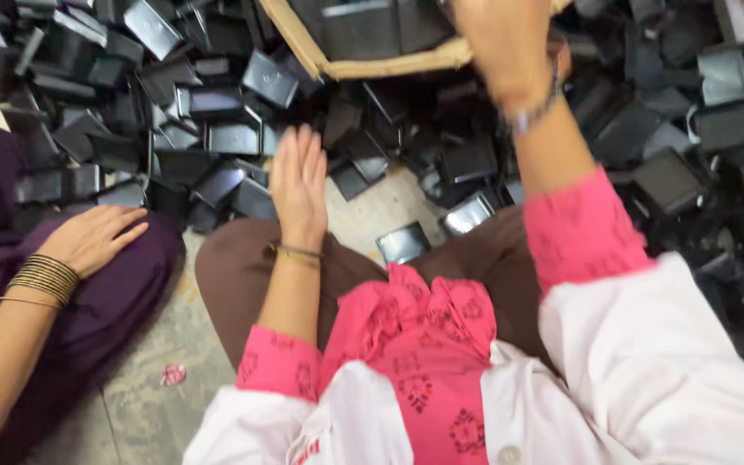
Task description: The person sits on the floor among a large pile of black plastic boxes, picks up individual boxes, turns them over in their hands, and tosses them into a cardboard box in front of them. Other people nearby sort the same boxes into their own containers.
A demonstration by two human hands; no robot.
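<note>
My left hand [299, 185] reaches forward with flat, spread fingers over my brown-trousered knee, close to a heap of black square plastic pieces [217, 129], holding nothing. My right hand [503, 43] is raised at the top of the view against the edge of a cardboard box [372, 65] holding more black pieces; its fingers are cut off by the frame, so I cannot tell whether it grips anything. A single black piece [404, 243] lies just in front of my knee.
Black pieces cover the floor across the back and right [673, 155]. Another person sits at the left in dark purple clothing, a hand with gold bangles [88, 241] resting on a knee. A small pink scrap [172, 374] lies on the concrete floor.
</note>
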